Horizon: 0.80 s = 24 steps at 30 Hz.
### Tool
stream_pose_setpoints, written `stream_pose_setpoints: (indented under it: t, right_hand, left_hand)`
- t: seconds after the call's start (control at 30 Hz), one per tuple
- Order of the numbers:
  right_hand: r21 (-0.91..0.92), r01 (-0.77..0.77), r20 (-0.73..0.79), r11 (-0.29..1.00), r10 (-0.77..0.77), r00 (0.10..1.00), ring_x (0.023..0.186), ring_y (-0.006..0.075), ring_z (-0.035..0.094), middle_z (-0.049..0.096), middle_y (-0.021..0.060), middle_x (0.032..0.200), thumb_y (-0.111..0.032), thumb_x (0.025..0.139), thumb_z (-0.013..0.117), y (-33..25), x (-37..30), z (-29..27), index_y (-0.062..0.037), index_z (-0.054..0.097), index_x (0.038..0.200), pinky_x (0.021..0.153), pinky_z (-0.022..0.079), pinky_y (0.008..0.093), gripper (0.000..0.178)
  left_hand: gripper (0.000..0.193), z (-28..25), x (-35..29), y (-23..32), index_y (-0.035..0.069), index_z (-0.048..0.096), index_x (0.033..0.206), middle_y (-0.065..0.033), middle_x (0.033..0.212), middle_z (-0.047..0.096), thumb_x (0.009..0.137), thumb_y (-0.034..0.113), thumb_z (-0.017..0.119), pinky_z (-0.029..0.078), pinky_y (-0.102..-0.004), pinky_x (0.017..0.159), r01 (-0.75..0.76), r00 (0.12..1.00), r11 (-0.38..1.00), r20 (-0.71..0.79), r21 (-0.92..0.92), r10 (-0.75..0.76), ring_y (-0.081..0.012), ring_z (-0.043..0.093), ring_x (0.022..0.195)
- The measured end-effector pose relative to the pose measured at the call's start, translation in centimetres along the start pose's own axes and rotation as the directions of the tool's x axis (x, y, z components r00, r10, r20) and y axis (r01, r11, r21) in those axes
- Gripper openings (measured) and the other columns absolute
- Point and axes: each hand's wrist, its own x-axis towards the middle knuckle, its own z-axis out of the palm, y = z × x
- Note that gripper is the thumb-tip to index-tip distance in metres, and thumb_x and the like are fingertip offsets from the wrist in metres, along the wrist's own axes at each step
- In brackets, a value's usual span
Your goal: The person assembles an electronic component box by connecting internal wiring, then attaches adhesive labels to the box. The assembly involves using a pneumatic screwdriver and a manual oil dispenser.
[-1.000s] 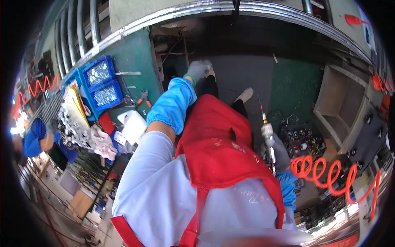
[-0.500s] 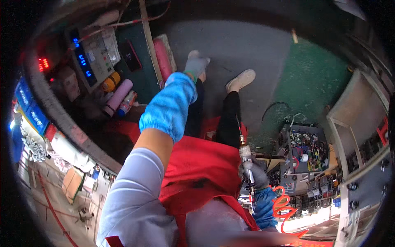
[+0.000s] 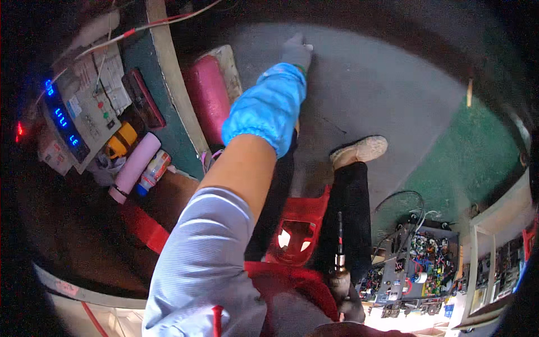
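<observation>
My left arm, in a blue sleeve cover, stretches forward and low over the grey floor. My left hand, in a grey glove, is at its end; a small pale spot shows at its side. Its fingers are too small and blurred to read, and I cannot tell whether it touches the floor. Close to my body at the right, my right hand, also gloved in grey, is wrapped round a power screwdriver. The long thin bit points forward over my dark trousers. Dimness hides part of this hand.
A red stool is between my legs. At the left are a pink roll, a phone, a lilac flask, yellow tape and a panel with blue digits. An open chassis of circuit boards is at the right.
My left hand has reached farther forward and to the right. The view has shifted, and the screwdriver now sits lower in it, still in my right hand.
</observation>
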Motion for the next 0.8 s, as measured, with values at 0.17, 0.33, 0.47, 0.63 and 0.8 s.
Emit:
stream_pose_setpoints:
  t: [0.17, 0.33, 0.47, 0.63, 0.8]
  right_hand:
    - [0.187, 0.044, -0.064, 0.981, -0.032, 0.997, 0.091, 0.0172, 0.061, 0.059, 0.0070, 0.121, -0.008, 0.076, 0.066, -0.2, 1.5, 0.9, -0.0025, 0.042, 0.145, 0.077, 0.050, 0.0287, 0.073]
    - [0.324, 0.106, -0.075, 0.940, -0.086, 0.993, 0.086, 0.0169, 0.061, 0.059, 0.0068, 0.119, -0.012, 0.077, 0.064, -2.3, -0.5, 5.3, -0.0040, 0.042, 0.144, 0.069, 0.050, 0.0263, 0.070]
    - [0.112, 0.183, 0.097, 0.977, -0.194, 0.976, 0.062, 0.0182, 0.057, 0.060, 0.0094, 0.080, -0.021, 0.082, 0.060, -3.9, -1.4, 6.4, -0.0051, 0.049, 0.126, 0.056, 0.048, 0.0304, 0.048]
    - [-0.136, 0.321, 0.157, 0.937, -0.299, 0.941, 0.055, 0.0134, 0.051, 0.052, 0.0056, 0.069, -0.025, 0.083, 0.060, -8.5, -8.8, 15.2, -0.0041, 0.043, 0.128, 0.051, 0.046, 0.0301, 0.052]
    - [-0.171, 0.376, 0.264, 0.911, -0.325, 0.908, 0.055, 0.0127, 0.049, 0.048, 0.0031, 0.071, -0.019, 0.080, 0.062, -9.2, -16.4, 20.5, -0.0082, 0.034, 0.141, 0.051, 0.046, 0.0290, 0.068]
  left_hand:
    - [0.029, -0.1, -1.6, -0.5, 0.006, 0.067, 0.107, -0.0168, 0.102, 0.068, 0.084, 0.025, 0.066, 0.051, -0.0465, 0.088, 0.074, 0.997, 0.997, 0.002, 0.003, -0.074, -0.0394, 0.063, 0.102]
    - [0.018, -4.2, -15.7, 3.2, 0.003, 0.064, 0.097, -0.0122, 0.089, 0.067, 0.085, 0.016, 0.062, 0.054, -0.0349, 0.060, 0.257, 0.925, 0.755, 0.381, -0.603, -0.010, -0.0218, 0.067, 0.069]
    - [0.018, -13.0, -27.3, 8.2, 0.002, 0.062, 0.100, -0.0084, 0.086, 0.066, 0.088, 0.016, 0.060, 0.053, -0.0267, 0.056, 0.605, 0.784, 0.241, 0.621, -0.759, -0.010, -0.0165, 0.066, 0.065]
    - [0.015, -27.1, -35.9, 15.2, 0.003, 0.063, 0.097, -0.0035, 0.081, 0.062, 0.091, 0.016, 0.061, 0.047, -0.0245, 0.053, 0.609, 0.764, 0.145, 0.626, -0.780, 0.157, -0.0118, 0.059, 0.063]
    - [0.012, -35.2, -37.7, 15.8, 0.004, 0.056, 0.087, -0.0023, 0.076, 0.053, 0.094, 0.014, 0.058, 0.038, -0.0241, 0.052, 0.703, 0.690, -0.372, 0.456, -0.605, 0.563, -0.0082, 0.045, 0.061]
